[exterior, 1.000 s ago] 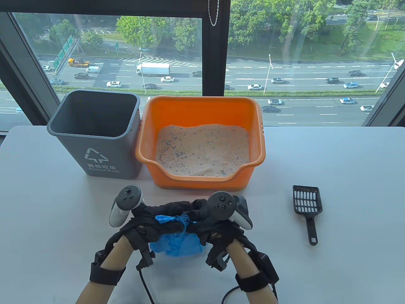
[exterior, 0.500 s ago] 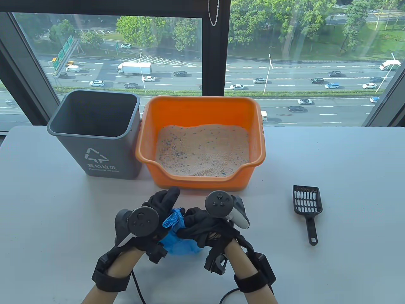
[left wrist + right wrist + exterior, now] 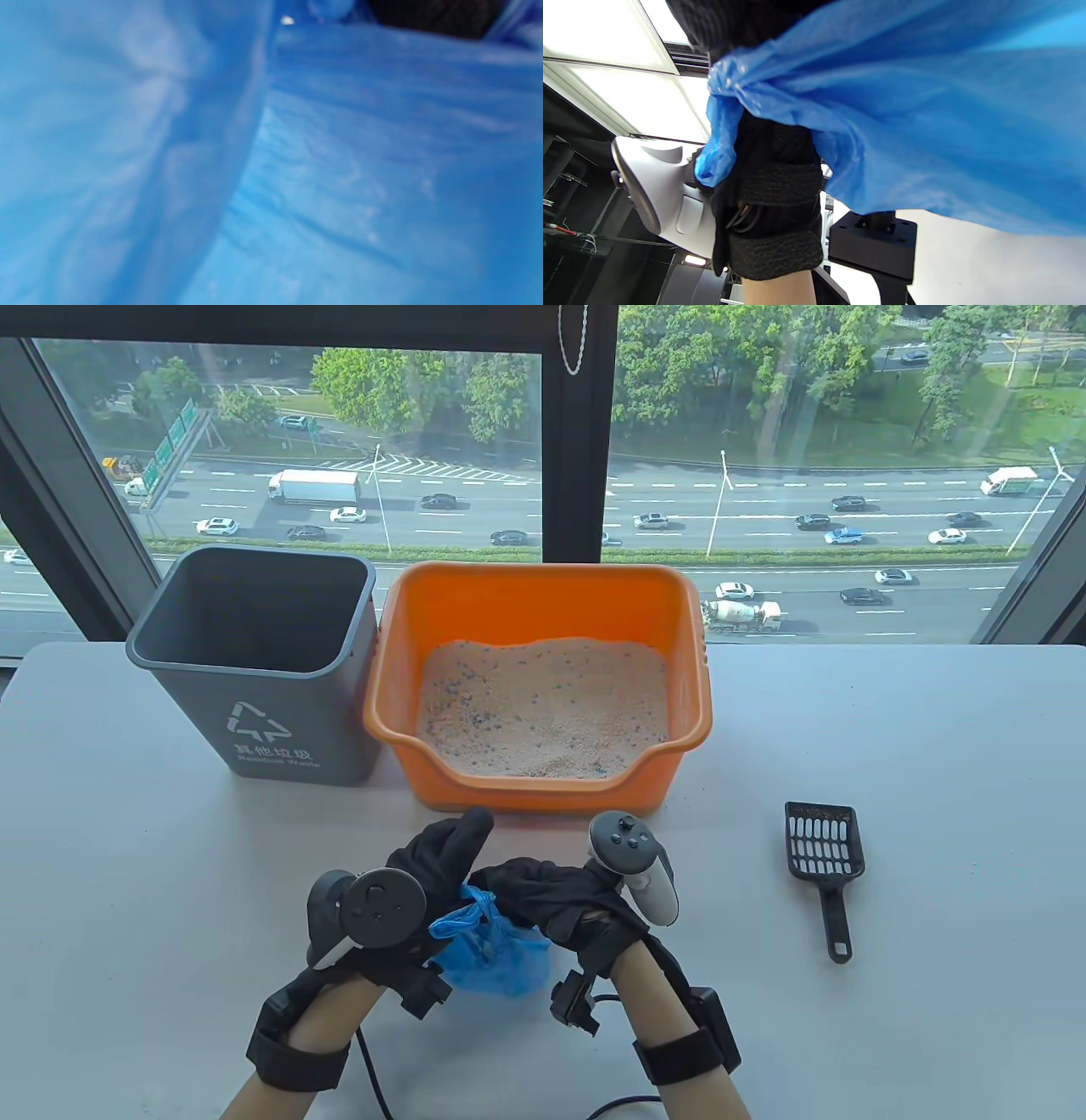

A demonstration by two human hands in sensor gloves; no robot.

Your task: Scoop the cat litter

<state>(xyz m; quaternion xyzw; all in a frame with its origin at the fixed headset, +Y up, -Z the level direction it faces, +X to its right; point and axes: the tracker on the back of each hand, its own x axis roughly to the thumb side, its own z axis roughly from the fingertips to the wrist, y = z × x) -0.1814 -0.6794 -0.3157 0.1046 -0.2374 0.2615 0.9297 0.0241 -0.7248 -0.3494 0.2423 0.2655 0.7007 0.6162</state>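
A small blue plastic bag [image 3: 496,959] sits on the table near the front edge, between my hands. My right hand [image 3: 530,895] grips its gathered neck. My left hand [image 3: 437,869] is against the bag's twisted tail [image 3: 469,909], with some fingers [image 3: 465,830] stretched toward the litter box. In the right wrist view the tail [image 3: 719,152] lies along my left hand [image 3: 772,178]. The bag [image 3: 339,169] fills the left wrist view. The black slotted scoop [image 3: 821,848] lies on the table to the right, away from both hands. The orange litter box [image 3: 543,578] holds pale litter [image 3: 543,704].
A grey waste bin [image 3: 254,670] stands open at the left, touching the litter box. Both stand at the table's far side by the window. The white table [image 3: 933,746] stretches to the right of the box.
My left hand turned over, tracker now facing up, and its fingers stretched forward. The right hand shifted right and tilted. The bag's top is now drawn into a narrow tail.
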